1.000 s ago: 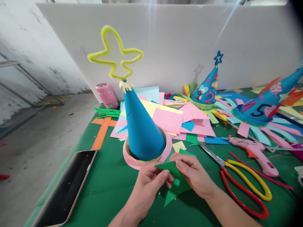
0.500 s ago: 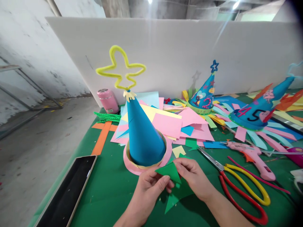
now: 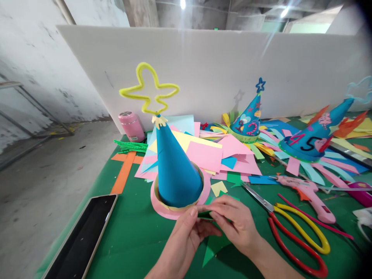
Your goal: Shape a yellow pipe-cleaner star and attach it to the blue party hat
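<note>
A small folded-looking piece of green paper (image 3: 205, 214) is between the person's two hands, just above the desk (image 3: 128, 240), seen nearly edge-on so that its outline cannot be told. The left hand (image 3: 186, 234) holds its left end with the thumb on top and the fingers curled beneath; the right hand (image 3: 234, 221) pinches the other end between thumb and fingers, its grip narrow. The two hands are close together, fingertips near each other. Below them a larger green paper shape (image 3: 213, 248) with a pointed corner lies on the desk, partly hidden by the hands. Just beyond the left hand stands a blue cone hat (image 3: 178, 174) with a pink brim (image 3: 157, 207), topped by a yellow fuzzy star (image 3: 141, 93). A cream paper scrap (image 3: 219, 188) lies just past the right hand. To the right of that hand are scissors (image 3: 271, 211) with one red and one yellow handle, and farther out a pink glue gun (image 3: 309, 190). Well to the left of the left hand lies a phone (image 3: 84, 236), its screen dark. Beyond both hands spread overlapping paper sheets (image 3: 203, 153), and farther right of them stand two decorated blue hats (image 3: 308, 143).
</note>
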`<action>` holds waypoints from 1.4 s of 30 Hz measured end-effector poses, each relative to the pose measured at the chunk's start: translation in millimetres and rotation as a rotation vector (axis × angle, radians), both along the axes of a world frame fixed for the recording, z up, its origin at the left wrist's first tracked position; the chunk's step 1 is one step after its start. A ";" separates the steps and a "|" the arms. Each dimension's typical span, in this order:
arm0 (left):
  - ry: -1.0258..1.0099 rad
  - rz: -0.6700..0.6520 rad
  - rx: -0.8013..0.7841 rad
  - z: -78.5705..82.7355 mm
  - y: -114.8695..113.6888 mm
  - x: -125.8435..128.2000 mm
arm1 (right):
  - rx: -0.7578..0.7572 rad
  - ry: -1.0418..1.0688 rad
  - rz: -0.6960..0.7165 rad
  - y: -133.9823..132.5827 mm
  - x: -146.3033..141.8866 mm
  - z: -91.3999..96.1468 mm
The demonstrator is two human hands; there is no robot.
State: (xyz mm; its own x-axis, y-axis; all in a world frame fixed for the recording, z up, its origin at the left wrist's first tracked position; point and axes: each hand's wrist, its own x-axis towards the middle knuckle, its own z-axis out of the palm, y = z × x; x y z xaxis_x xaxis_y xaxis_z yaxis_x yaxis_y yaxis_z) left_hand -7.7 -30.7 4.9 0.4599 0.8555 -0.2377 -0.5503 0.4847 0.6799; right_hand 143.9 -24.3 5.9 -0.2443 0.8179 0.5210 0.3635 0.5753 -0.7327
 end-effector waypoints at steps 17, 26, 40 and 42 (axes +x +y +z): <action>-0.062 0.054 -0.102 -1.5 1.1 5.9 | -0.148 0.058 -0.022 1.9 -0.3 -1.0; 0.027 0.104 -0.131 0.4 -1.4 6.7 | -0.174 0.123 -0.045 0.9 -2.0 -3.0; 0.109 0.153 -0.065 2.5 4.4 5.1 | -0.203 0.177 -0.009 -1.5 -6.2 -4.8; 0.109 0.168 -0.068 4.4 5.8 6.6 | -0.177 0.168 -0.031 -1.0 -5.0 -3.4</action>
